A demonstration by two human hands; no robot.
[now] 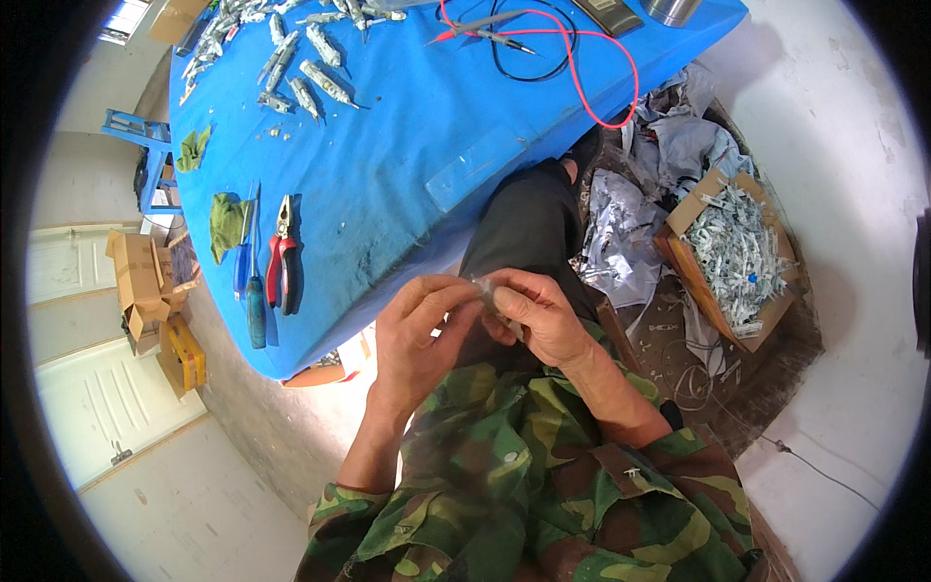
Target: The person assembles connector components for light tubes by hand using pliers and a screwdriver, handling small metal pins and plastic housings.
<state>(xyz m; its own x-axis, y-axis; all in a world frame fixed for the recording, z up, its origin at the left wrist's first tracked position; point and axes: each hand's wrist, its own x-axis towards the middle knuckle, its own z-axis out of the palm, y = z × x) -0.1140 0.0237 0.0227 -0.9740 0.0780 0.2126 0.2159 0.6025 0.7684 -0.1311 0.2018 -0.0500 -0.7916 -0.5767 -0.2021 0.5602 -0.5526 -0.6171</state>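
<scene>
My left hand (422,325) and my right hand (543,315) meet over my lap, just off the near edge of the blue-covered table. Between their fingertips is a small whitish piece (486,288), mostly covered by the fingers, so its kind cannot be made out. The right thumb and forefinger pinch it. From the other side, the left thumb and fingers close on it too. Ahead and left of the hands, red-handled pliers (282,257) lie beside a screwdriver with a teal handle (255,310).
Several slim whitish-grey parts (328,82) are scattered over the blue table (359,184). Red and black test leads (572,58) curl at its far right. On the right stands a cardboard box (669,247) full of small white pieces, beside crumpled grey plastic (621,233). Green rags (229,223) lie left.
</scene>
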